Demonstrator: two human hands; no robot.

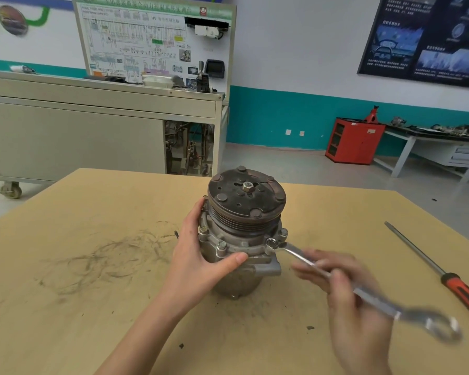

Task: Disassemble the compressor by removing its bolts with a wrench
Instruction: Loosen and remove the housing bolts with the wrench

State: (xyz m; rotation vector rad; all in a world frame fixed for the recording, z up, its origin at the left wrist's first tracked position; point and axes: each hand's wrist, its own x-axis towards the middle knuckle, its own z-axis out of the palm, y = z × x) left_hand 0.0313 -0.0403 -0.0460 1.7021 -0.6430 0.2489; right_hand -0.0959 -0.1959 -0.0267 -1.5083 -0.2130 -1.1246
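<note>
A grey metal compressor (pixel 241 239) stands upright on the wooden table (pixel 92 266), its rusty clutch plate and centre nut facing up. Several bolts ring its flange. My left hand (pixel 198 255) grips the compressor body from the left, thumb across the front of the flange. My right hand (pixel 344 282) holds the shaft of a silver combination wrench (pixel 363 293), blurred by motion. The wrench's ring end sits on a flange bolt (pixel 271 243) at the front right. Its open end points toward the table's near right corner.
A long screwdriver (pixel 441 274) with a red and black handle lies on the table at the right. Dark scuff marks (pixel 114 253) cover the table's left part. Beyond the table stand a wheeled training bench (pixel 92 125), a red cabinet (pixel 355 142) and a workbench (pixel 439 142).
</note>
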